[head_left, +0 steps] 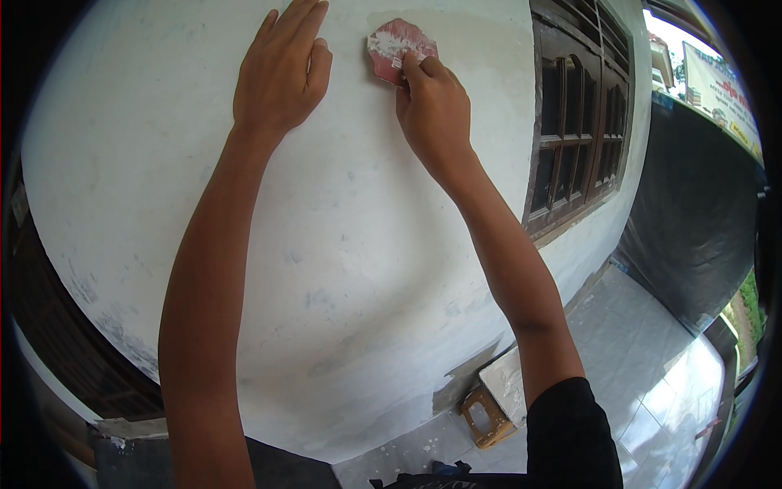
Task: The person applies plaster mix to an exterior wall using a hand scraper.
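The right hand point(438, 104) pinches a flat, roughly rounded red piece point(414, 38) (smeared with white across its face) between thumb and fingers, high against the broad, whitish, patchily smudged wall point(350, 220), left of the dark brown, wooden-framed window point(562, 143). The left hand point(279, 77) lies on the wall, empty, its fingers straight and close together, thumb slightly apart.

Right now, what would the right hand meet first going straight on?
The right hand points up the white wall, past its red scraper; the way looks free to the picture's edge, though depth is unclear.
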Demonstrator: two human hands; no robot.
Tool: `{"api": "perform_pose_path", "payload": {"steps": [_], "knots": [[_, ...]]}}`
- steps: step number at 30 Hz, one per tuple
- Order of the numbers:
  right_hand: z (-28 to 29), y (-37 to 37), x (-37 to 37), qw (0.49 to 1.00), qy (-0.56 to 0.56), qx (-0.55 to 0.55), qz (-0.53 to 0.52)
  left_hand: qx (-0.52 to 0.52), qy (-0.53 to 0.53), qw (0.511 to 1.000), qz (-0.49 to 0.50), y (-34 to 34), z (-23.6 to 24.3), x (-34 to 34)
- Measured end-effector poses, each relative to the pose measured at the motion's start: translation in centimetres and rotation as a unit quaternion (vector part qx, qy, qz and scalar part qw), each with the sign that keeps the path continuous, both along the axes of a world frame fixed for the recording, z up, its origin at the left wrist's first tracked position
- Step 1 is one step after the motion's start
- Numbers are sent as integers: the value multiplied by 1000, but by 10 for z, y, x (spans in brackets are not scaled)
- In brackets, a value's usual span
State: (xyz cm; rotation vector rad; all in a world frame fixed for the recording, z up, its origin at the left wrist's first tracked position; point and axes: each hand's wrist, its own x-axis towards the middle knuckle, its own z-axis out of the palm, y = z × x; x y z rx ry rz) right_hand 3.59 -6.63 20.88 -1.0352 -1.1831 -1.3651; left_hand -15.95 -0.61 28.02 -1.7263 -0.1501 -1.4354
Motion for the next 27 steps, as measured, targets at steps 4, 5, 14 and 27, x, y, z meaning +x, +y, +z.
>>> {"api": "perform_pose_path", "payload": {"steps": [4, 5, 14, 27], "knots": [[-8, 0, -10, 997, 17, -58, -36, -10, 1, 1000, -13, -1, -1, 3], [-10, -1, -13, 995, 28, -82, -45, -11, 1, 1000, -13, -1, -1, 2], [-39, -26, -19, 987, 11, -148, -60, -2, 3, 1000, -8, 3, 0, 5], [-2, -10, -1, 999, -27, 11, 27, -10, -9, 1000, -25, 4, -1, 1]]}}
